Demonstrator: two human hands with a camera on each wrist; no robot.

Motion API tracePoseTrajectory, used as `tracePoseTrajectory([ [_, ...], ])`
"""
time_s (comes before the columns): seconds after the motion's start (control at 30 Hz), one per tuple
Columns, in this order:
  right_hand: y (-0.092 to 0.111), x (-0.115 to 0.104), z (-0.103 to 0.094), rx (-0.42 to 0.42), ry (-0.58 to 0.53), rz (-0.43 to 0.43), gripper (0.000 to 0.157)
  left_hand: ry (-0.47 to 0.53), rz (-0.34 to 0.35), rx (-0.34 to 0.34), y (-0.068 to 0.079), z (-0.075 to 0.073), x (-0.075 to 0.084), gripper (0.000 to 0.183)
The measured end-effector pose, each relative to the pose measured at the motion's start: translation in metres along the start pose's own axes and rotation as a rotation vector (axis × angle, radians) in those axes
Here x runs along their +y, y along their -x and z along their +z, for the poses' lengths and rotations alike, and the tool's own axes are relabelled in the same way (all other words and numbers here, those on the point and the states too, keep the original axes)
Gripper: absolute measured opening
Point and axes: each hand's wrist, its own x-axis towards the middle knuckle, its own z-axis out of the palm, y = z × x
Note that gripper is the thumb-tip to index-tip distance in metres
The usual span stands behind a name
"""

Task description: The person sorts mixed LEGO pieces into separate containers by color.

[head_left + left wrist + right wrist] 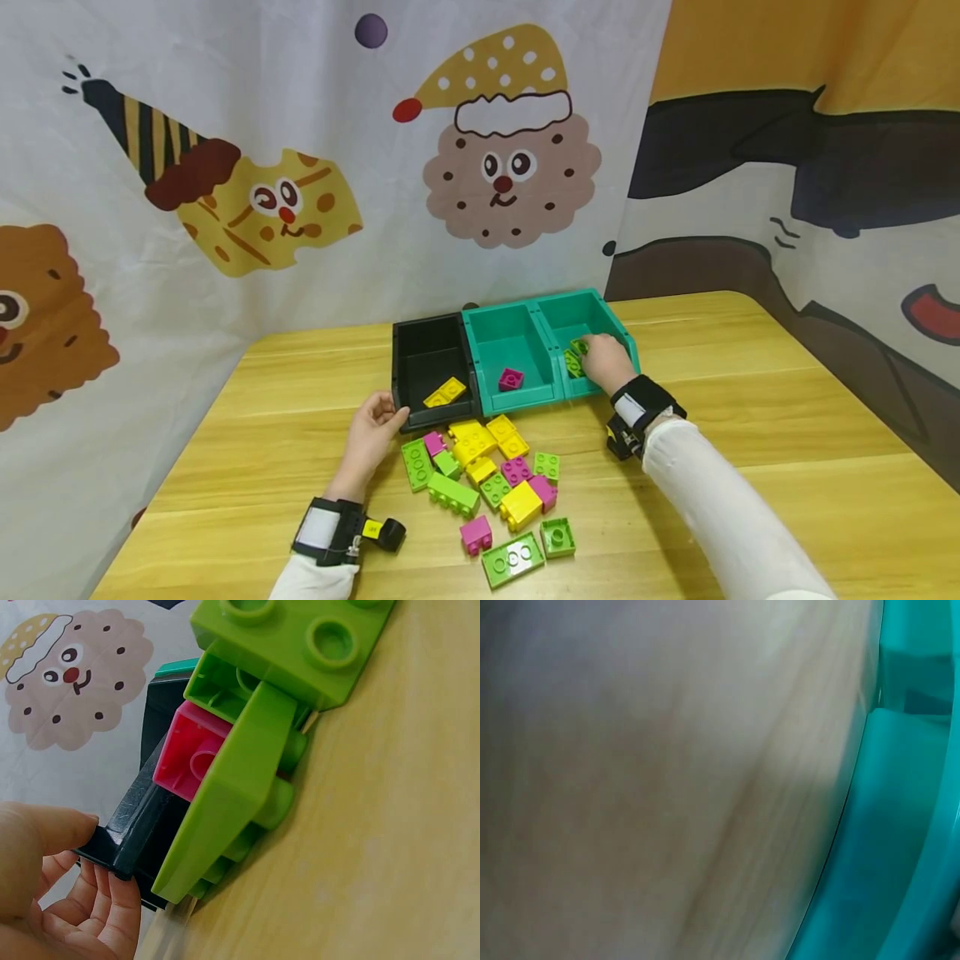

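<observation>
At the black bin (431, 360), my left hand (371, 435) grips the near left corner. The left wrist view shows the thumb on top of the rim and the fingers curled below. Two yellow pieces (446, 392) lie in that bin. My right hand (606, 362) reaches into the right teal bin (573, 312) and pinches a green toy brick (579, 345); its fingertips are partly hidden. Just below is another green brick (573, 364) in the same bin. The middle teal bin (510, 337) holds a magenta brick (511, 380).
Loose yellow (472, 442), green (453, 494) and magenta bricks (515, 472) lie in front of the bins on the wooden table (247, 467). A long green brick (513, 559) is nearest me. Behind the table hangs a printed cloth (390, 242).
</observation>
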Motion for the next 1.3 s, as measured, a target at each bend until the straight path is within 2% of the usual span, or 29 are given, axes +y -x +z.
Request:
tracePoseTrajectory([
  [0.23, 0.001, -0.001, -0.001, -0.029, -0.005, 0.029, 0.035, 0.01, 0.021, 0.001, 0.002, 0.0, 0.0, 0.019],
  [0.5, 0.002, -0.001, -0.003, -0.041, 0.02, -0.022, 0.033, 0.017, 0.007, 0.004, 0.0, 0.0, -0.001, 0.019],
  [0.63, 0.002, 0.002, -0.004, -0.052, 0.014, -0.076, 0.034, 0.011, 0.005, 0.002, -0.001, 0.0, -0.002, 0.019],
  [0.77, 0.003, 0.003, -0.008, -0.053, -0.033, -0.132, 0.038, 0.005, 0.014, 0.003, -0.001, 0.0, -0.003, 0.019],
  [0.93, 0.007, -0.001, -0.02, -0.028, -0.118, -0.15, 0.042, 0.006, 0.02, 0.011, -0.001, 0.0, -0.003, 0.019],
  [1.13, 0.018, -0.008, -0.036, 0.052, -0.246, -0.195, 0.034, 0.016, 0.011, 0.009, -0.001, 0.0, -0.002, 0.018],
  [1.3, 0.032, -0.017, -0.05, 0.085, -0.327, -0.232, 0.031, 0.01, -0.002, 0.0, -0.001, 0.0, -0.002, 0.019],
])
